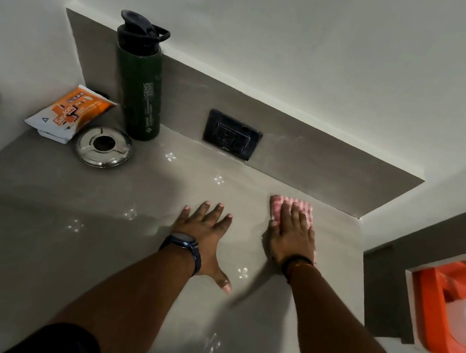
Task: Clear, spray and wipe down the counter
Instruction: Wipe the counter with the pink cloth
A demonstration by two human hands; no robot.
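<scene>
The grey counter (pixel 68 229) fills the view, with small wet glints scattered over it. My right hand (pixel 292 235) lies flat on a pink checked cloth (pixel 279 207), pressing it to the counter near the back right corner. My left hand (pixel 203 233) rests palm down on the bare counter, fingers spread, holding nothing. A dark green bottle (pixel 141 84) with a black lid stands upright at the back left. Beside it lie an orange and white wipes packet (pixel 66 114) and a round steel lid (pixel 103 146).
A black wall socket (pixel 231 138) sits in the grey backsplash just above the counter. To the right, below the counter's end, an orange tub (pixel 432 305) holds a white container. White walls rise behind and to the left.
</scene>
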